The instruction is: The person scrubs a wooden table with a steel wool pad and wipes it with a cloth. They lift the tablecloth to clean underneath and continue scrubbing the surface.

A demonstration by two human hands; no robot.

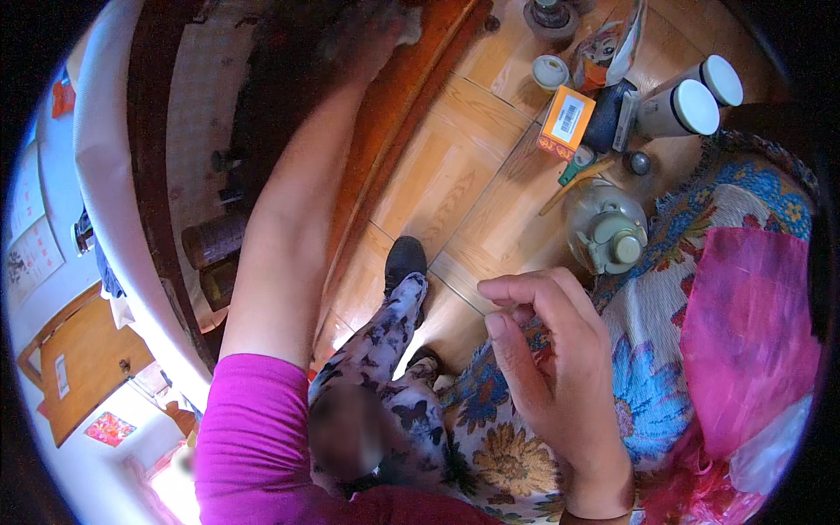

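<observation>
My left arm reaches far forward into a dark wooden cabinet (206,114). At its end my left hand (363,44) lies in shadow near the reddish-brown wooden edge (429,74), closed on what looks like a small pale cloth (407,28); the fingers are dim. My right hand (560,359) hovers over a floral woven cover (643,350), fingers curled and thumb apart from the forefinger, with nothing seen between them. Just beyond it stands a clear glass jug (604,223) with a pale green lid.
On the wood-patterned floor (446,157) stand an orange box (567,122), two white-lidded canisters (678,109), a small round tub (549,73) and a glass jar (551,17). A pink sheer cloth (744,332) drapes at right. Another person's dark shoe (405,262) and patterned trouser leg (372,337) are near the middle.
</observation>
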